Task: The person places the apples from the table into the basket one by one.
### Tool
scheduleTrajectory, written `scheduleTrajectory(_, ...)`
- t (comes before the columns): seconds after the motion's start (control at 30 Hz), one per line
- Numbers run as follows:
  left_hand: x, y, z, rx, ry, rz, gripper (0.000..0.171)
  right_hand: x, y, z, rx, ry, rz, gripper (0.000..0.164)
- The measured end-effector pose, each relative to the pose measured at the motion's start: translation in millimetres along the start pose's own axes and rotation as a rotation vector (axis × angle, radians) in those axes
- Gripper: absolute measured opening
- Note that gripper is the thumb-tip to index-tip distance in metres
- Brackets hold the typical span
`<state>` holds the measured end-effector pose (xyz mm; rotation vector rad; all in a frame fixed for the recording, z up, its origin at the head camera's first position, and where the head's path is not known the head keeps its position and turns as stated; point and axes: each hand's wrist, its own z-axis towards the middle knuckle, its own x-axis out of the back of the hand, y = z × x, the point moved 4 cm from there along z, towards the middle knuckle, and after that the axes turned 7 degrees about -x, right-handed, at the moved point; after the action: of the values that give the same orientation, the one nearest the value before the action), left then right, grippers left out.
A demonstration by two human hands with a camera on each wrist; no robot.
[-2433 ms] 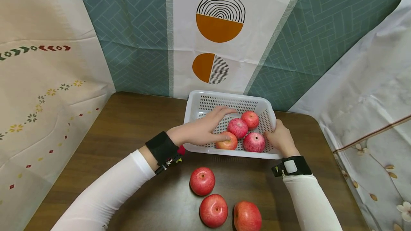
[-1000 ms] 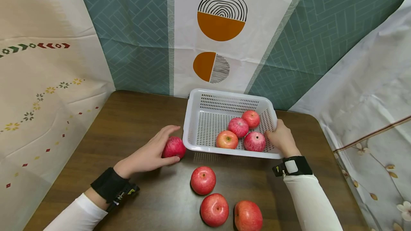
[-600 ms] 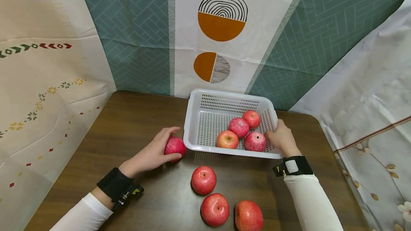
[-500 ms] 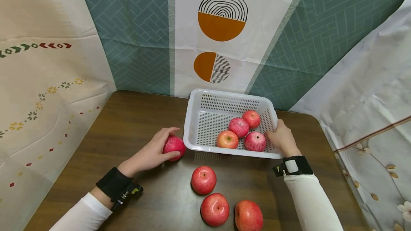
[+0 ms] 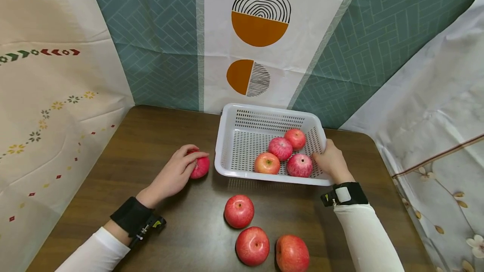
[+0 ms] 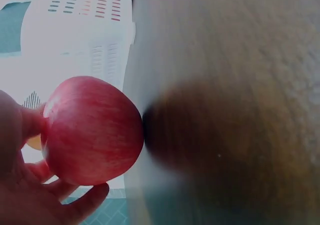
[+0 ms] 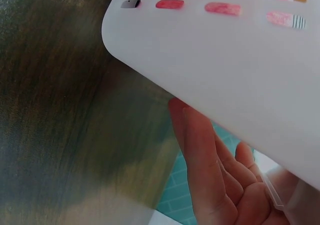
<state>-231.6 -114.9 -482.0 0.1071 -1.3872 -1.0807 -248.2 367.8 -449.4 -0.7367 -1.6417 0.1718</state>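
My left hand [image 5: 174, 175] holds a red apple [image 5: 200, 168] on the table, a short gap left of the white plastic basket [image 5: 221, 146]. Its fingers curl over the top and far side of that fruit. From the left wrist view, the same apple [image 6: 92, 130] sits against the tabletop with fingertips around it. At the basket's right end, my right hand [image 5: 332, 162] grips the rim, thumb on the inner side. In the right wrist view, fingers [image 7: 202, 150] lie against the outside of the basket wall [image 7: 210, 60]. Several apples [image 5: 280, 148] lie in the basket's right half.
Three more apples stand on the brown table [image 5: 189, 230] in front of the basket: one red apple [image 5: 239, 211], another red apple [image 5: 252, 246] and a third apple [image 5: 292, 253] at the near edge of view. Patterned cloth [image 5: 162, 53] hangs behind and at both sides.
From above the basket, my left hand has gone left and down to the apple beside it. Over the last half second it has shifted that apple slightly left, away from the basket. The right hand stays put.
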Motion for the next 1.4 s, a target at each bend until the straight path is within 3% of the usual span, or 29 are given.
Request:
scheduleTrajectory(0.27,-9.2,-2.0,4.3,0.104,-0.051,0.044,0.064,-1,-2,-1,-0.014,-0.007,0.015,0.067)
scheduleTrajectory(0.63,-9.7,-1.5,9.2,0.053,-0.022,0.205,0.066,1,-4,-2,-0.024,-0.008,0.024,0.067)
scheduleTrajectory(0.97,-8.7,-0.8,10.7,0.029,-0.072,0.298,0.063,0,-5,-3,-0.028,-0.016,0.034,0.069)
scheduleTrajectory(1.4,-8.0,-5.7,11.4,0.072,-0.109,0.299,0.07,0,-1,-1,-0.036,-0.021,0.033,0.069)
